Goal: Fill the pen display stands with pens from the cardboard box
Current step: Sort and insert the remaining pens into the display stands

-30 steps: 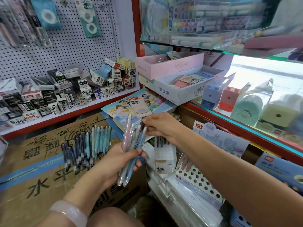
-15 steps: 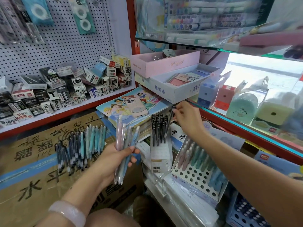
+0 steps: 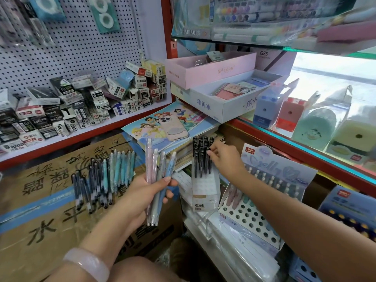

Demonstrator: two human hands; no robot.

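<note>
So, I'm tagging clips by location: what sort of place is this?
Most likely a stationery shop: a pegboard with hanging packaged goods, shelves of small boxed refills, and pen display stands being stocked by a person holding pastel pens.

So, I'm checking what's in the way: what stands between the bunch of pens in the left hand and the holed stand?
In the head view, a narrow white stand of black pens stands between them; the right hand touches those pens.
</note>
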